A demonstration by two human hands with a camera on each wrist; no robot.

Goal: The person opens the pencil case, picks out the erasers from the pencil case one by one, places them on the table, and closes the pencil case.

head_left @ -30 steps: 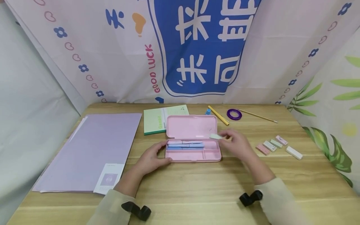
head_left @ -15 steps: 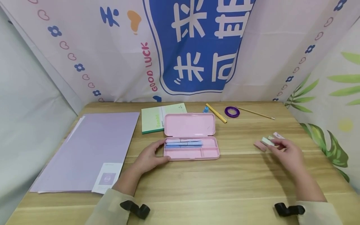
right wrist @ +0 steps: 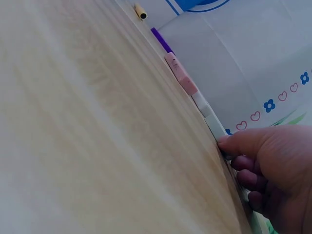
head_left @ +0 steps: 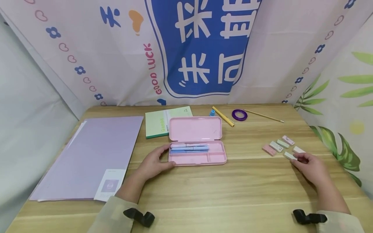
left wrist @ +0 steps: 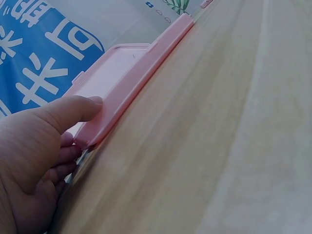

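Note:
An opened pink pencil case (head_left: 217, 158) lies mid-table, its lid tipped back and several pens (head_left: 189, 148) in its rear compartment. My left hand (head_left: 152, 163) grips its left end, with the thumb on the front wall in the left wrist view (left wrist: 53, 146). Over on the right, my right hand (head_left: 313, 168) pinches the end of a pale eraser (head_left: 289, 156) on the table, thumb also showing in the right wrist view (right wrist: 273, 161). Around it lie a pink eraser (head_left: 269, 149), a white one with print (head_left: 276, 146), a green eraser (head_left: 282, 143) and others.
Behind the case are a green notebook (head_left: 155, 123), a blue cap-like piece (head_left: 212, 113), a yellow pen (head_left: 223, 116), a purple tape roll (head_left: 239, 115) and a thin stick (head_left: 263, 116). Large lilac sheets (head_left: 93, 155) with a small white card (head_left: 110, 184) cover the left.
My right hand has moved from the pencil case to the right with the pale eraser, past the other erasers, and down onto the table in front of them. My left hand stays on the case.

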